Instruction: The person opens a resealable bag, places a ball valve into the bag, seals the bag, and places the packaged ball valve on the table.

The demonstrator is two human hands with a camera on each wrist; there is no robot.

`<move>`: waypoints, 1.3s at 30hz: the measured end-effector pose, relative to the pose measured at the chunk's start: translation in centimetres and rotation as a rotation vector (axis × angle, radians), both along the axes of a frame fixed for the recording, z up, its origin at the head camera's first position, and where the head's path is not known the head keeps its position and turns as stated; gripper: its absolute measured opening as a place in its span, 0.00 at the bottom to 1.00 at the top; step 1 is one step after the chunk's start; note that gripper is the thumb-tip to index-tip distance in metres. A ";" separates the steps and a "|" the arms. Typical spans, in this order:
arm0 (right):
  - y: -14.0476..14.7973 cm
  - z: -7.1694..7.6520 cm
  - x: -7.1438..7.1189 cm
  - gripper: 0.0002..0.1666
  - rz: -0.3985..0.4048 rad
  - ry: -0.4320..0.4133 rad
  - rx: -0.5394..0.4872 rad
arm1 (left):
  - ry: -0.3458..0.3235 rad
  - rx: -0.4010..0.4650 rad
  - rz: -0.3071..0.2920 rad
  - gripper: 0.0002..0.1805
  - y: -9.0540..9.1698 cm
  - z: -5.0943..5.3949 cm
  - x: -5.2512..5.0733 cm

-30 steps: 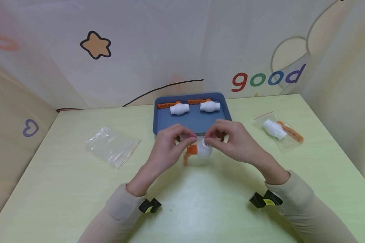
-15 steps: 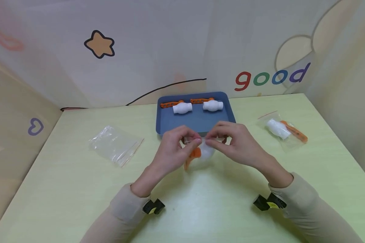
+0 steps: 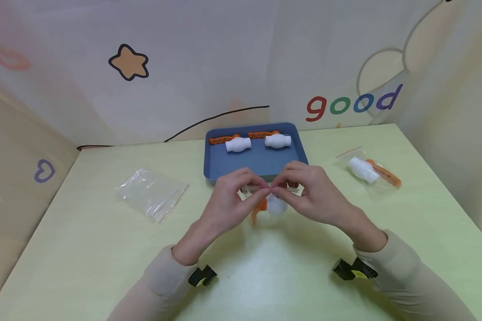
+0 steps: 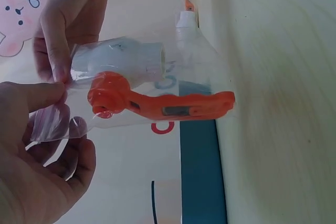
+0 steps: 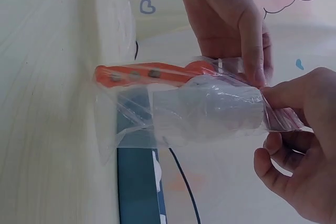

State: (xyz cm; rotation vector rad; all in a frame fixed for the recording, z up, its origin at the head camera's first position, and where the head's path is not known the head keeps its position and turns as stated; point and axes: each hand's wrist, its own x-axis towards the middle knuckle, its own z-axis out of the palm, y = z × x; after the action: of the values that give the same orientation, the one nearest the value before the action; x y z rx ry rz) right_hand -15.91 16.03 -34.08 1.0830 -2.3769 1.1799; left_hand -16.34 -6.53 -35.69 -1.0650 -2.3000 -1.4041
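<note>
My left hand (image 3: 234,198) and right hand (image 3: 315,194) meet over the table in front of the tray, thumb tips nearly touching. Both pinch the top edge of a clear zip bag (image 5: 107,124) between thumb and fingers. The bag hangs upright below them. Inside are a white ball valve body (image 4: 126,61) and an orange valve handle (image 4: 184,106), lying side by side and apart. From the head view, my fingers cover part of the bag's top edge.
Behind the hands, a blue tray (image 3: 253,162) bears two white valve bodies (image 3: 238,144) and two orange handles (image 3: 263,134). Flat clear bags (image 3: 150,194) lie on the left of the table; a filled bag (image 3: 369,171) lies right. A printed curtain (image 3: 209,67) stands behind.
My two hands have drawn together until the fingertips nearly meet at the middle of the bag's top edge. The things on the table have stayed put.
</note>
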 end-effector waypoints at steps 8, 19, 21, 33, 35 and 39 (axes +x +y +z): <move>0.1 0.4 0.3 0.09 0.007 0.003 0.002 | -0.021 0.027 -0.020 0.02 0.0 0.2 0.3; 1.2 1.3 0.2 0.07 -0.023 -0.064 0.046 | -0.099 0.054 -0.026 0.02 -0.3 0.5 0.3; 1.1 1.3 0.1 0.07 -0.026 -0.070 0.053 | -0.111 0.046 -0.025 0.02 -0.4 0.5 0.3; 1.0 1.5 0.8 0.08 -0.025 -0.036 0.068 | -0.055 -0.002 -0.069 0.03 -0.2 0.9 0.5; 0.9 1.5 0.8 0.08 -0.026 -0.032 0.063 | -0.056 -0.004 -0.069 0.02 -0.2 0.9 0.5; 0.8 1.6 0.8 0.08 -0.024 -0.045 0.058 | -0.074 0.004 -0.047 0.01 -0.2 0.9 0.5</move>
State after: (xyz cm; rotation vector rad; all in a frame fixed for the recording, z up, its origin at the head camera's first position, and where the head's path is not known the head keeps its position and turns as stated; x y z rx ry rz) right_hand -15.09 16.79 -32.47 1.0530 -2.4651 1.1457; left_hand -15.80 -6.75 -34.82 -1.0903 -2.3365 -1.4896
